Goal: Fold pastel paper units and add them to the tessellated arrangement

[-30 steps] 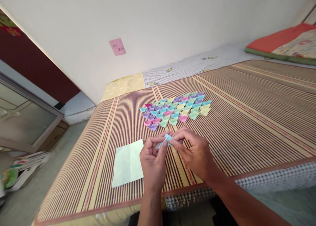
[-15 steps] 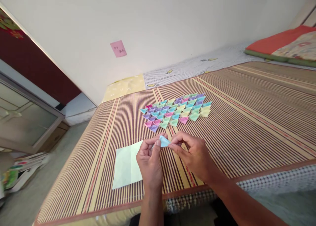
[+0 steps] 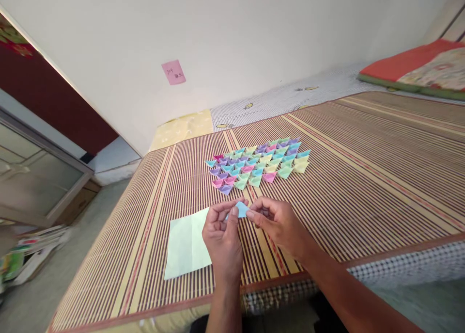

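Between my two hands is a small light blue folded paper (image 3: 241, 210), held above the mat. My left hand (image 3: 224, 231) pinches its left side, with the thumb lying on top. On its right edge, the thumb and fingertips of my right hand (image 3: 278, 222) are closed. Part of the paper is hidden behind the fingers. Left of my left hand lies a pale green sheet of paper (image 3: 187, 245) with a crease down it. Beyond my hands, rows of small folded paper boats (image 3: 248, 170) in pink, purple, blue, green and yellow stand close together.
A striped bamboo mat (image 3: 356, 178) covers the bed, its front edge near my forearms. A pink note (image 3: 173, 72) is stuck on the white wall. Folded red and floral bedding (image 3: 407, 64) lies at the far right. Papers (image 3: 32, 255) are on the floor at left.
The blue paper has turned between my fingers and shows a flatter, more triangular face. My right hand has shifted slightly left, closer to my left hand.
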Demonstrator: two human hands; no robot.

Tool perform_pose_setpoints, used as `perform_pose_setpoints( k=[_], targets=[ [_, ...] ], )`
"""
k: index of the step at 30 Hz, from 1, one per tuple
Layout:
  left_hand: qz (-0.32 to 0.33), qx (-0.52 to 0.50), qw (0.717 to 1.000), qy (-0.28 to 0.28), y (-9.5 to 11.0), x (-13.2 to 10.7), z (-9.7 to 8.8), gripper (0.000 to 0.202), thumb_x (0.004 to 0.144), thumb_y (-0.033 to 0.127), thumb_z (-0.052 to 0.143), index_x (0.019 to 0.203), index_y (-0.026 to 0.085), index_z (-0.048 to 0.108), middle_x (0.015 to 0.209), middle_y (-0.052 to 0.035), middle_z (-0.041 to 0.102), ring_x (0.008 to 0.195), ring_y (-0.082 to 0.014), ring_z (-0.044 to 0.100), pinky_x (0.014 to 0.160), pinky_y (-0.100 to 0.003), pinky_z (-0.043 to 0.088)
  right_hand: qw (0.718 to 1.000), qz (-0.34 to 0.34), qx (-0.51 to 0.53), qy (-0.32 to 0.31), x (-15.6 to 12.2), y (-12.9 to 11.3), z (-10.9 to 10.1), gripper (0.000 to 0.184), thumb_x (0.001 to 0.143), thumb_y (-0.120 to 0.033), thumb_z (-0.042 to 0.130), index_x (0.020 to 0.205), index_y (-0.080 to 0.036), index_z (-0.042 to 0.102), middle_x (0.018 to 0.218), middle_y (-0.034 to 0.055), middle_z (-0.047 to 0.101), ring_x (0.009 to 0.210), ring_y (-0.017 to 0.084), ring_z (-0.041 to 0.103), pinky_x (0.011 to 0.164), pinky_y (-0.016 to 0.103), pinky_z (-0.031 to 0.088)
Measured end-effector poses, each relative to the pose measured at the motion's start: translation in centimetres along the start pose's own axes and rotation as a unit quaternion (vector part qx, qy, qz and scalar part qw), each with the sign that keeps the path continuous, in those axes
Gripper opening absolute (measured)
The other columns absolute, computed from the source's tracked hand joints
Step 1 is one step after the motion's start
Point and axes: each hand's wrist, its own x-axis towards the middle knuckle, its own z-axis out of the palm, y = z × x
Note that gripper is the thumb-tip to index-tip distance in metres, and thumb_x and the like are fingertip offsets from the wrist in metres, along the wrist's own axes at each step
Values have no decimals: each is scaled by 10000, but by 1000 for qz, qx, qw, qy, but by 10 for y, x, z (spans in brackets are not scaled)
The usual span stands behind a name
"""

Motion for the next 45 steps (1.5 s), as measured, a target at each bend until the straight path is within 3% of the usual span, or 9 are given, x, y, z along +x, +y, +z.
perform_pose_setpoints(
  k=[4,13,17,24,26,31,38,45],
  targets=[
    [-3,-19,1000,-3,0,0,2,241,848,285,788,1029,181,669,1004,-104,817,954,-234,785,893,-364,612,999,-18,-47,-12,-1,3,1,303,934,-411,609,726,-190,604,621,-26,506,570,132,454,543,273,350],
    [-8,-1,1000,-7,-1,1,-3,234,871,324,765,1030,178,673,1043,-113,814,987,-251,778,847,-360,626,993,-82,-77,-35,-1,-1,-3,276,1005,-310,510,788,-190,632,710,6,641,677,155,607,663,269,453],
    [-12,43,998,-39,-2,-1,-1,214,904,321,723,1068,184,715,1084,-102,810,1034,-241,768,962,-384,591,989,-111,-93,17,-1,-2,2,152,961,-316,608,893,-189,655,787,11,677,713,161,621,666,264,465],
    [-23,49,993,-104,1,-1,3,321,909,323,718,1213,220,695,1222,-98,774,1193,-245,706,1049,-391,535,989,-102,-80,77,1,2,0,214,967,-307,571,813,-183,655,722,5,638,666,156,580,618,268,437],
    [-42,47,990,-125,5,2,-1,361,852,311,780,1190,216,696,1192,-89,778,1130,-237,727,975,-351,561,989,-106,-53,90,1,2,-2,203,954,-307,588,807,-184,654,732,3,635,682,156,580,635,268,444],
    [-62,113,978,-161,11,7,-11,194,847,353,772,819,168,721,748,-26,740,715,-156,686,700,-248,533,991,-102,-23,85,2,0,-3,202,948,-308,592,794,-185,639,703,-14,589,661,145,543,618,262,428],
    [-39,110,983,-140,11,2,-8,262,870,386,742,721,173,704,680,-19,703,678,-151,632,679,-246,500,991,-111,-38,65,2,-6,-6,200,951,-297,588,789,-186,626,693,-21,563,658,140,520,620,269,404],
    [-42,143,969,-197,23,5,-15,221,887,396,725,822,184,732,738,-34,718,717,-176,648,687,-263,495,995,-93,-2,32,3,-8,-12,207,955,-314,595,794,-187,625,699,-16,563,663,145,521,628,272,412]
  ],
)
